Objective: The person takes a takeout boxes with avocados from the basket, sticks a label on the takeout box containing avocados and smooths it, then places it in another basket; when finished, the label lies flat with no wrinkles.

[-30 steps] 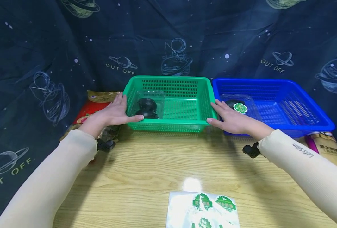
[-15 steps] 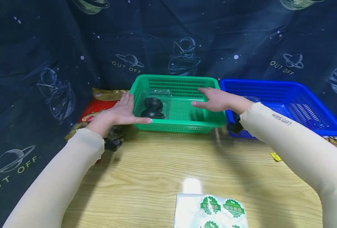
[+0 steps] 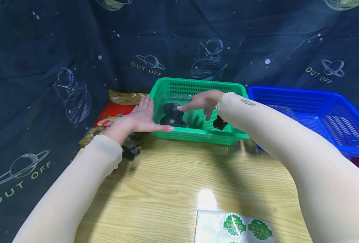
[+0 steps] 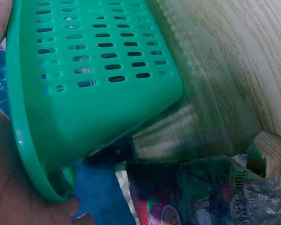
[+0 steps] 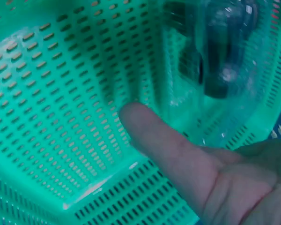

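Observation:
A green plastic basket (image 3: pixel 203 133) stands at the back of the table. In its left end lies a clear plastic box (image 3: pixel 175 98) with dark oval fruits (image 3: pixel 172 120) inside. My left hand (image 3: pixel 137 118) rests against the basket's front left corner, thumb stretched along the front rim and fingers straight along the left side. The left wrist view shows the palm beside the green rim (image 4: pixel 19 126). My right hand (image 3: pixel 204 100) reaches over the basket, fingers pointing down and thumb (image 5: pixel 164 145) extended in front of the fruits. Nothing shows in its grasp.
To the right stands a blue basket (image 3: pixel 300 105) with a clear box (image 3: pixel 283 109) partly hidden by my sleeve. Red and gold packets (image 3: pixel 115 111) lie left of the green basket. A sheet of green round stickers (image 3: pixel 212 226) lies at the table's front edge.
My right hand has left the green basket's right rim and moved left over its inside, to beside the clear box. My left hand stays at the left corner. The head view has shifted right.

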A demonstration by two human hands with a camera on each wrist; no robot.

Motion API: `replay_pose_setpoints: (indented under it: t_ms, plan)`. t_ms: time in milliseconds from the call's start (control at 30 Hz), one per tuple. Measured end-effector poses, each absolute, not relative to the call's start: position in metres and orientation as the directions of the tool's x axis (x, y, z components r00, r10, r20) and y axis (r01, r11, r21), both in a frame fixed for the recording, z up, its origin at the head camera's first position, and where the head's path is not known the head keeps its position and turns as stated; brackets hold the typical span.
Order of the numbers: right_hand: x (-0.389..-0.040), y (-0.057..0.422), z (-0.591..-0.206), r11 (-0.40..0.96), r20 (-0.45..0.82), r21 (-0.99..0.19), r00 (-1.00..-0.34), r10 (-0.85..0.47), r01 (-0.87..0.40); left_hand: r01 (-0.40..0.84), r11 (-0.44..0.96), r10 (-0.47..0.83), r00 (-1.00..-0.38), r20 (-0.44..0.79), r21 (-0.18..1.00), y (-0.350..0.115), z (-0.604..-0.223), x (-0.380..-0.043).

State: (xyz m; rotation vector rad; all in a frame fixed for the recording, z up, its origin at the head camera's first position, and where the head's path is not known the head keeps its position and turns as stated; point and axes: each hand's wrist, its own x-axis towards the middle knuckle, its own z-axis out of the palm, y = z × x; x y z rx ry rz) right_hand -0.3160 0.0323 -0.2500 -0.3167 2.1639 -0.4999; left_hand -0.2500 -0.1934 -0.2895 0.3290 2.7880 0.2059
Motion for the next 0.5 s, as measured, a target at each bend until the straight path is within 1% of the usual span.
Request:
replay_pose_setpoints:
  t_ms: [167,300,400,500]
  plan:
    - [-0.3140,0.0263,-0.2551,0.864,-0.746,-0.499,-0.541,-0.389,0.067,0.201,0.965,0.245,-0.925,-0.292,0.171,-0.1900,-0.2873,-0.2505]
    - [-0.3115,0.0257,-0.2565,0.818,-0.733,-0.565,-0.524,-0.434,0.113,0.200,0.964,0.246,-0.924,-0.294,0.177,-0.1892,-0.2879,-0.2496]
    - [-0.3093,0.0261,-0.2539,0.787,-0.699,-0.609,-0.539,-0.470,0.103,0.195,0.964,0.242,-0.924,-0.296,0.179,-0.1903,-0.2890,-0.2485]
    - [-0.3064,0.0257,-0.2477,0.769,-0.647,-0.636,-0.593,-0.480,0.071,0.190,0.966,0.236,-0.926,-0.293,0.178,-0.1923,-0.2892,-0.2479]
